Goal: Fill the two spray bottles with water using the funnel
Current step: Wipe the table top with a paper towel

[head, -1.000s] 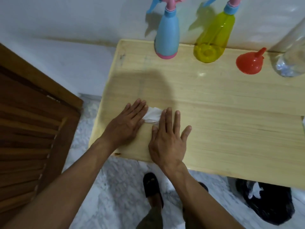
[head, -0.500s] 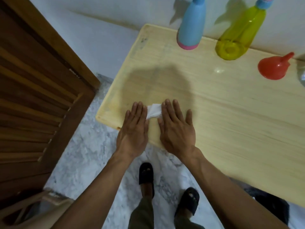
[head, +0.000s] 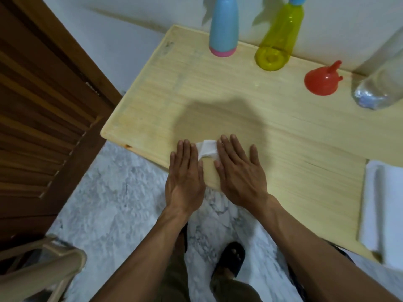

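A blue spray bottle (head: 222,27) with a pink base and a yellow-green spray bottle (head: 278,40) stand at the back of the wooden table (head: 250,110), by the wall. Their spray heads are cut off by the frame's top. An orange-red funnel (head: 321,80) lies mouth down to their right. A clear water bottle (head: 379,83) stands at the far right. My left hand (head: 185,177) and my right hand (head: 238,171) lie flat, fingers together, at the table's front edge. A small white folded tissue (head: 207,149) rests between their fingertips, partly under them.
A folded white cloth (head: 383,205) lies on the table's right front part. A dark wooden louvred door (head: 43,118) stands to the left. A beige chair back (head: 43,271) shows at the lower left. My sandalled feet are on the marble floor (head: 113,205) below.
The view swung right and tilted, bringing the water bottle and white cloth into frame. My hands stay flat on the tissue near the front edge, now closer side by side.
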A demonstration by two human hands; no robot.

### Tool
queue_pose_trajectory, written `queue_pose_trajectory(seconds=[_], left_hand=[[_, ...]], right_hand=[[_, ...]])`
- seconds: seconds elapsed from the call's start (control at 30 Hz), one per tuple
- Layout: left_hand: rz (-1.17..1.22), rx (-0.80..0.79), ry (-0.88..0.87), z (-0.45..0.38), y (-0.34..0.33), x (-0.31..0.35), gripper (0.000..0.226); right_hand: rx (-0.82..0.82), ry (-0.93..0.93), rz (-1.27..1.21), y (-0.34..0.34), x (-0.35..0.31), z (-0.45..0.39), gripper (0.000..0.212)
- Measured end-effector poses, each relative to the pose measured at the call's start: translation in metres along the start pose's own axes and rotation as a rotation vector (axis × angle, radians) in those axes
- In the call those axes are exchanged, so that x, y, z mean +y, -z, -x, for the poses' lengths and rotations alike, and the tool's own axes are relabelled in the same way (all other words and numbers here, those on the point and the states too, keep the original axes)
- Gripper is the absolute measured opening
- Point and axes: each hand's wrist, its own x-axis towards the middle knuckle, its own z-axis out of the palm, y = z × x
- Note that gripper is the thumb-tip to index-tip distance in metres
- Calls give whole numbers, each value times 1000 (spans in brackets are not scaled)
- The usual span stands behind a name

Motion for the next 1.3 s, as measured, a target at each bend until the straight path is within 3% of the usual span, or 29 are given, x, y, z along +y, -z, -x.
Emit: queue_pose_trajectory(seconds=[0.33, 0.53, 0.87, 1.07, 1.23, 1.3], left_hand=[[16, -41, -159, 33, -17, 88, 52], [78, -98, -277, 58, -33, 147, 48], [131, -222, -418, 89, -37, 189, 51], [198, -430, -448, 105, -17, 181, 46], [279, -662, -412, 123, 42, 183, 45], [380, -681, -348, 129, 64, 186, 37]], right_hand=[[-174, -126, 8, 29, 62, 76, 63], [-171, -263, -4, 40, 103, 136, 61], [52, -370, 64, 31, 96, 213, 62], [109, -416, 120, 29, 85, 244, 57], [144, -483, 52, 60, 60, 262, 71], [153, -505, -27, 73, 48, 270, 55]])
